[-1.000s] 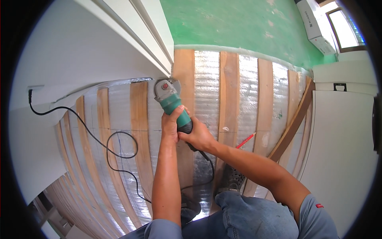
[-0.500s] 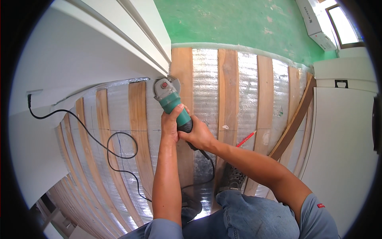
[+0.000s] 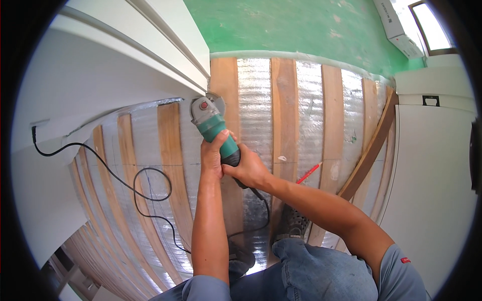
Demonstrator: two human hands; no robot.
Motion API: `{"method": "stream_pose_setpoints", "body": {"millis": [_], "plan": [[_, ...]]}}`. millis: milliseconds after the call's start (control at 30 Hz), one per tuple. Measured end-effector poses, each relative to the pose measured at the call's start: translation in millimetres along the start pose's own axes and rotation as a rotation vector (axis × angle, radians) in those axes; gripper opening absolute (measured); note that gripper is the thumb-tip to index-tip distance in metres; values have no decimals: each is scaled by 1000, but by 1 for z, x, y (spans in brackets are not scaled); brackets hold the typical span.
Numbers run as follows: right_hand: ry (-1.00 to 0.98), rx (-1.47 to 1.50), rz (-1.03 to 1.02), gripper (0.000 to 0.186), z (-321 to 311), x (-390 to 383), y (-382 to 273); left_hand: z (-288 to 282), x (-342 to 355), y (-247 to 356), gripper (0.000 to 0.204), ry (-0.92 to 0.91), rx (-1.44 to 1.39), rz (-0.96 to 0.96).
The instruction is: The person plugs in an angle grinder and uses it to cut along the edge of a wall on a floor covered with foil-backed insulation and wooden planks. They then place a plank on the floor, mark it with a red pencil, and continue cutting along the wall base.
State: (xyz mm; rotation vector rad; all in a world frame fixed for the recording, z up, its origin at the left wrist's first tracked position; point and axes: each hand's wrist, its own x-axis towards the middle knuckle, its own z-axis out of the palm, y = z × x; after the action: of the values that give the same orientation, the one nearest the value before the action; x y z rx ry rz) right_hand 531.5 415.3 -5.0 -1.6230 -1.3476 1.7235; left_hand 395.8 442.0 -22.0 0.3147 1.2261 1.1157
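Both hands grip a green angle grinder (image 3: 214, 126) with a grey metal head. My left hand (image 3: 213, 155) is wrapped round the middle of its body. Just behind, my right hand (image 3: 249, 168) closes on the black rear end, where the cord comes out. The grinder's disc (image 3: 217, 103) sits at the lower corner of the white door frame (image 3: 196, 55), beside a wooden batten (image 3: 224, 80). Whether the disc touches the frame or the wood I cannot tell.
Battens lie over silvery foil (image 3: 255, 95). A black cord (image 3: 108, 165) loops from the left wall. On the right are a red pencil (image 3: 309, 172) and a slanting brown board (image 3: 369, 145), beside a white panel (image 3: 432, 165). Green flooring (image 3: 281, 27) lies beyond, with a white box (image 3: 399, 32).
The view has shifted slightly, so the whole scene sits a little farther left. Both hands keep the same grip, and the grinder stays at the frame's corner.
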Motion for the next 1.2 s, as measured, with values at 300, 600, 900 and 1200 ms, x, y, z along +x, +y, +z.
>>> {"method": "stream_pose_setpoints", "body": {"millis": [300, 600, 900, 1200], "plan": [[-88, -51, 177, 75, -6, -1, -16, -7, 2, -1, 42, 13, 32, -31], [-121, -80, 200, 74, -8, 1, -16, -4, 1, -3, 41, 6, -6, 2], [-79, -103, 161, 75, -1, 0, -11, -5, 0, -3, 40, -3, -4, 28], [-56, -83, 170, 71, 0, 1, -9, -4, 1, -3, 40, -26, 8, 19]]}}
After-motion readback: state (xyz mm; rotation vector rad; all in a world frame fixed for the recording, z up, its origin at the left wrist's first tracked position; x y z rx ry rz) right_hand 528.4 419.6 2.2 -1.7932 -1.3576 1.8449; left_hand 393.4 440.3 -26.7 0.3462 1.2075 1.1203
